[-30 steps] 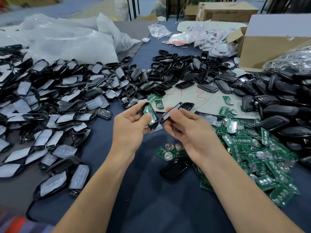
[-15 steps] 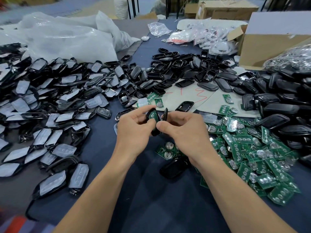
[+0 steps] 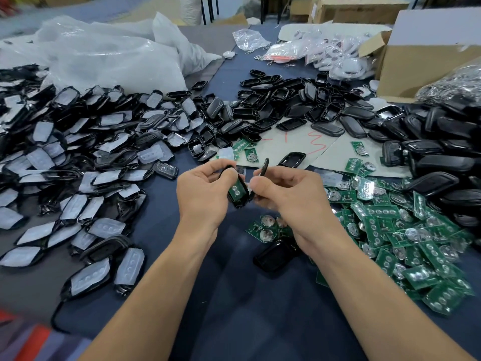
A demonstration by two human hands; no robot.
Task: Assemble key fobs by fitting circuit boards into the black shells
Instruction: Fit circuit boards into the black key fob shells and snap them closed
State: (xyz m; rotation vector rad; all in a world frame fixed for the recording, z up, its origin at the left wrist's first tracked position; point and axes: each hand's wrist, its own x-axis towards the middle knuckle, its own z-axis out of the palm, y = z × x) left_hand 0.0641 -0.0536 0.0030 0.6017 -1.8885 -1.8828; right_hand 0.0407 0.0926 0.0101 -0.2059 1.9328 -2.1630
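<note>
In the middle of the frame a black shell (image 3: pixel 239 204) with a green circuit board (image 3: pixel 235 190) seated in it is gripped by the left hand (image 3: pixel 205 194), whose fingers are curled round its upper end. A thin shell half (image 3: pixel 265 166) is pinched edge-on by the right hand (image 3: pixel 289 194), just beside the first. Loose boards (image 3: pixel 390 230) are heaped at the right of the blue table (image 3: pixel 234 308). Empty shells (image 3: pixel 286 105) are piled at upper centre and padded shells (image 3: pixel 78 165) at the left.
</note>
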